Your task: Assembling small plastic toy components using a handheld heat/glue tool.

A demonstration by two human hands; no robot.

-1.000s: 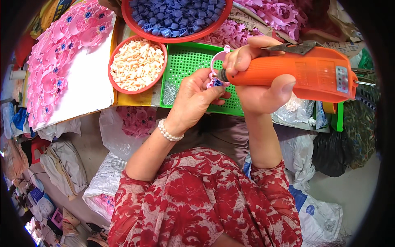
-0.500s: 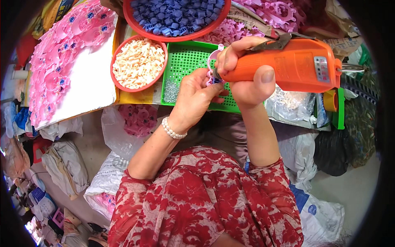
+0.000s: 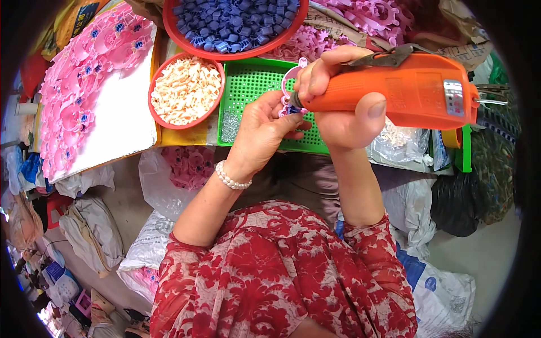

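My right hand (image 3: 344, 107) is wrapped round an orange electric screwdriver (image 3: 394, 93), its thumb sticking up off the body. The dark tip of the tool points left and meets a small pink plastic piece (image 3: 291, 79) with a ring shape and a blue part on it. Pinched in the fingers of my left hand (image 3: 267, 121), that piece is partly covered by them. Both hands are over a green perforated tray (image 3: 253, 79). Small silver screws (image 3: 230, 126) lie in the tray's near left corner.
Left of the tray stands a red bowl of cream-coloured parts (image 3: 187, 93); behind is a larger red basin of blue parts (image 3: 234, 25). Pink assembled pieces (image 3: 76, 107) cover much of a white board (image 3: 121, 107). More pink parts (image 3: 377, 19) are heaped at the back right.
The view has shifted slightly. My left hand still grips the pink piece with the screwdriver tip against it, and the screwdriver's rear end sits a little lower and farther right.
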